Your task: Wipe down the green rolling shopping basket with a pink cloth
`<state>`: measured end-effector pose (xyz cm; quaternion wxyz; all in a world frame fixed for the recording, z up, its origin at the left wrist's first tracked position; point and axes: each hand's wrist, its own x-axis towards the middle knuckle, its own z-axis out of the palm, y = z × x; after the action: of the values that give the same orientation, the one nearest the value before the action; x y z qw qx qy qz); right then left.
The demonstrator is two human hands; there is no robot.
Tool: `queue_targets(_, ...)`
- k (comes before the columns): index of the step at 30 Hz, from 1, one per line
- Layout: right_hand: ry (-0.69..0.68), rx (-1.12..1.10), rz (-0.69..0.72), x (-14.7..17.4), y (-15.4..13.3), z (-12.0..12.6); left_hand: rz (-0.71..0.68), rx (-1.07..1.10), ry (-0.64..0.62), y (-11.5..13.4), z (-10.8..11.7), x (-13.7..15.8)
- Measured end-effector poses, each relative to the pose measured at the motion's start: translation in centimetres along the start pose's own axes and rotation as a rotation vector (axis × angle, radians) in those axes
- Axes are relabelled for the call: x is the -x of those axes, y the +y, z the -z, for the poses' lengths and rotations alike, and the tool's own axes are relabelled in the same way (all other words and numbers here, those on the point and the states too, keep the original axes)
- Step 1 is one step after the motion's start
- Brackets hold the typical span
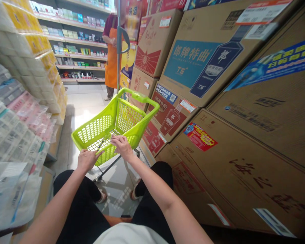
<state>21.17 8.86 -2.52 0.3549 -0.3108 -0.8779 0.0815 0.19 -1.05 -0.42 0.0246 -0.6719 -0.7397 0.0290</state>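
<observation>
A lime-green plastic shopping cart (96, 128) with a lattice basket stands in front of my knees, and its basket holds nothing I can see. My left hand (87, 160) is closed over the near rim at its left corner, the thumb stretched along the edge. Farther right on the same rim, my right hand (122, 146) presses a small pale pink cloth (114, 139) against the plastic. Part of the cloth is hidden under the fingers. The cart's handle (139, 97) is on the far side, away from me.
Stacked cardboard cartons (193, 64) wall the right side closely. Bagged paper packs (17, 135) and yellow-white bundles (38, 51) line the left. Beyond the cart, a person in an orange apron (112, 61) stands near a grey upright pole (118, 67) and stocked shelves (78, 45).
</observation>
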Motion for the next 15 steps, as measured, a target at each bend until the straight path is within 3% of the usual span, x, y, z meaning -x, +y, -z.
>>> queue_targets(4, 0.120, 0.011, -0.248, -1.7, 3.5, 3.3, 0.021, 0.016, 0.026, -0.3, -0.4, 0.3)
queue_targets(7, 0.211, 0.017, -0.352, -2.1, 2.6, 2.0, 0.052, 0.039, 0.030, 0.1, -0.6, 0.3)
queue_targets(12, 0.172, -0.070, -0.168, -0.2, -1.5, -2.7, 0.087, 0.123, 0.010, 1.6, 0.1, 0.1)
queue_targets(15, 0.225, -0.149, -0.163, 0.2, -0.7, -2.6, 0.037, 0.242, -0.029, 1.8, 0.4, -0.3)
